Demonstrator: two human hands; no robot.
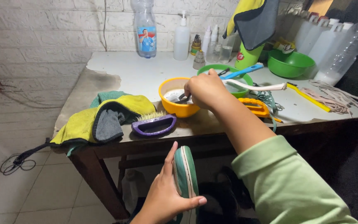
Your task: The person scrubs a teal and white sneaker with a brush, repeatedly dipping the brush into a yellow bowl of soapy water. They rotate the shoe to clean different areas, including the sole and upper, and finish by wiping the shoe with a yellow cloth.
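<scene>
Shoe (185, 172), green with a pale sole edge, sits clasped in my left hand (165, 199) below the table edge (104, 62). My right hand (206, 89) grips a small brush (182, 98) dipped in the yellow bowl (174, 97); just left of that grip lies a purple scrub brush (154, 124).

A makeshift shoe-cleaning corner at home. A worn white table (129, 68) against a whitewashed brick wall (33, 37) at eleven o'clock holds brushes, cloths, bowls and bottles (182, 39) at twelve.
</scene>
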